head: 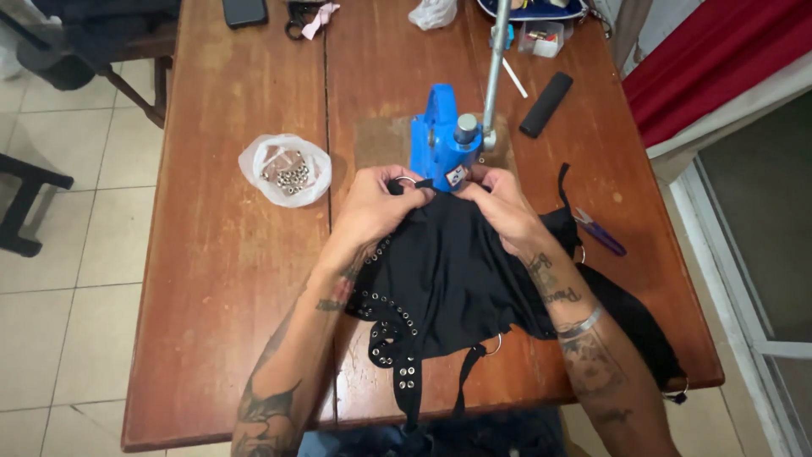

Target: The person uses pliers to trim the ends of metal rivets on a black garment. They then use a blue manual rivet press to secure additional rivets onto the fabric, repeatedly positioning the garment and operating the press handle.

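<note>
A black fabric garment with rows of silver eyelets along its edge lies on the wooden table. My left hand and my right hand both pinch its top edge and hold it against the base of a blue hand press. A small metal ring shows by my left fingertips. The press has a long metal lever rising up and away.
A clear plastic bag of silver eyelets sits left of the press. A black cylinder handle and purple snips lie to the right. A phone, scissors and small boxes are at the far edge.
</note>
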